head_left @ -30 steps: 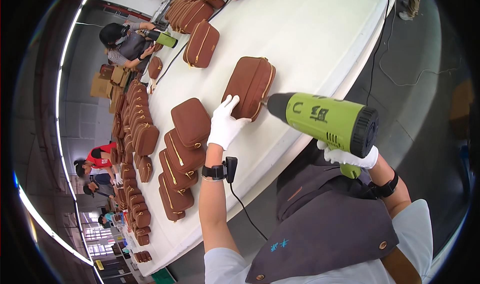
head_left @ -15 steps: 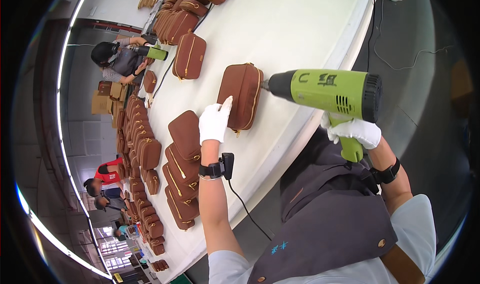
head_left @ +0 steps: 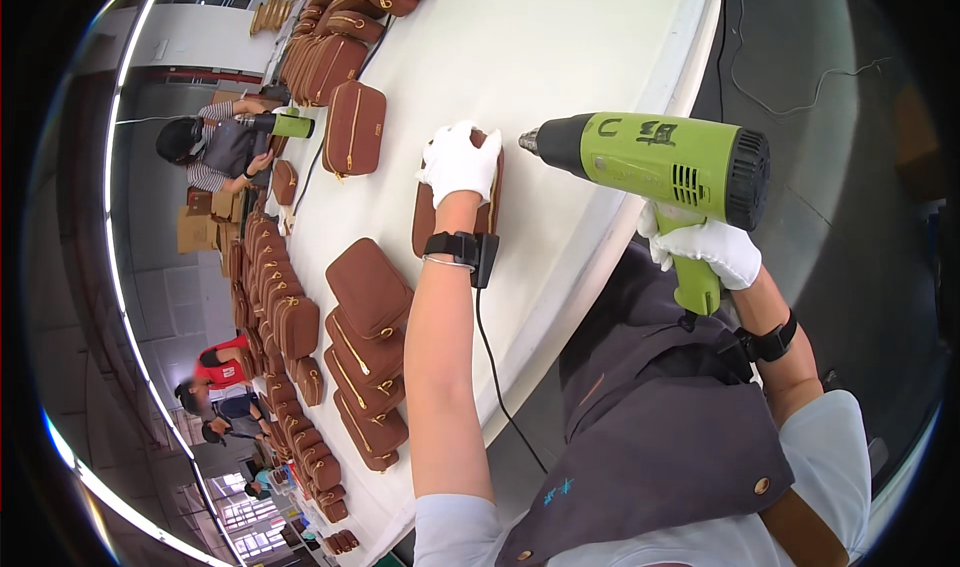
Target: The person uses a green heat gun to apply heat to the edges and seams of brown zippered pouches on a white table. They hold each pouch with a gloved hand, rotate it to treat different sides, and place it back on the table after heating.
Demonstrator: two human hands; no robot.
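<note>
My right hand (head_left: 714, 253), in a white glove, is closed round the grip of a green and black heat gun (head_left: 650, 162). Its metal nozzle points left, a short gap away from a brown zippered pouch (head_left: 426, 223) on the table. White-gloved too, my left hand (head_left: 460, 165) lies over the far part of that pouch, fingers bent round it. Much of the pouch is hidden beneath this hand and wrist. Left of my left forearm, several like pouches (head_left: 368, 285) lie overlapping in a stack.
Another brown pouch (head_left: 354, 127) stands farther back on the white table (head_left: 570, 42). Rows of pouches (head_left: 280, 287) line the far side. Across the table, a person (head_left: 225, 147) holds a similar heat gun. A black cable (head_left: 497, 397) hangs by my left wrist.
My left hand has moved from the pouch's near left side up over its far part, taking hold there. The heat gun's nozzle has shifted slightly away from the pouch.
</note>
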